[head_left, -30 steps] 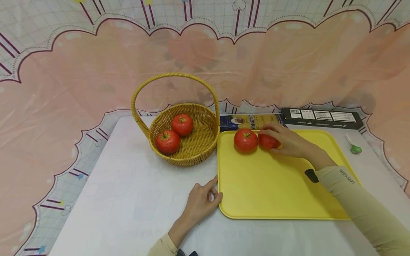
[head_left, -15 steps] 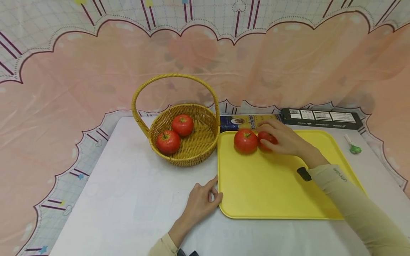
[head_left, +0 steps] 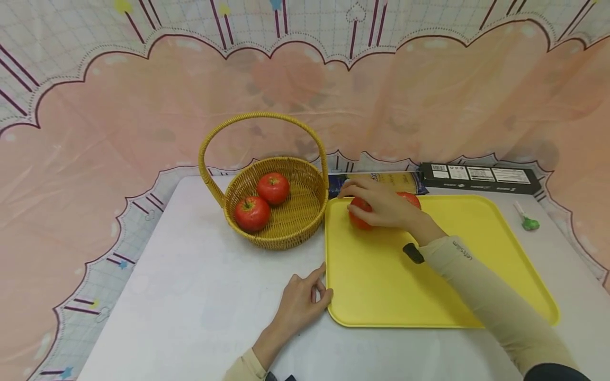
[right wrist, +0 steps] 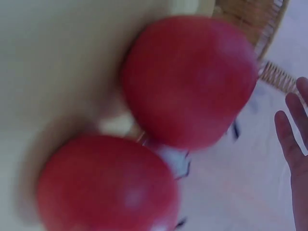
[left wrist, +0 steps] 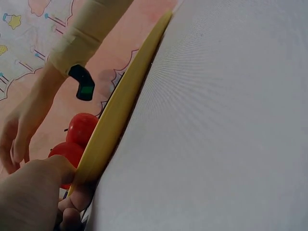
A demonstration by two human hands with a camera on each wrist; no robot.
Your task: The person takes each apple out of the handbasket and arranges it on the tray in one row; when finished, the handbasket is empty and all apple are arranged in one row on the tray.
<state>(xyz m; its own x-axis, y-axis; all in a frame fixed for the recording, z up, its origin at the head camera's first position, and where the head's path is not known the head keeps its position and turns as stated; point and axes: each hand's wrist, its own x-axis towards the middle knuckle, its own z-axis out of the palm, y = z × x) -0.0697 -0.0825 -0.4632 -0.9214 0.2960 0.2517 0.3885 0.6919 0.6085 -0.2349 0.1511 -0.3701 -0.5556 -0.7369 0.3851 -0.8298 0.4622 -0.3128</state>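
My left hand (head_left: 301,301) pinches the left edge of the yellow tray (head_left: 381,286), thumb above the rim and fingers beneath it in the left wrist view. My right hand (head_left: 381,203) hovers over two tomatoes at the tray's back left, partly covering them in the head view. The left tomato (head_left: 359,219) shows below its fingers, and the right tomato (head_left: 411,199) peeks out behind the hand. In the right wrist view, spread fingers (right wrist: 288,139) stand apart from the nearer tomato (right wrist: 187,82). Two more tomatoes (head_left: 252,214) lie in the wicker basket (head_left: 281,243).
The basket's tall handle (head_left: 262,115) arches up left of the tray. Behind the tray lie a blue and gold packet (head_left: 405,181) and a long black box (head_left: 478,178). A small green and white object (head_left: 529,223) is at the right. A patterned curtain (head_left: 333,116) hangs behind.
My right hand has moved left from the right tomato to above the left one, uncovering part of the right tomato. The left hand stays at the tray's edge.
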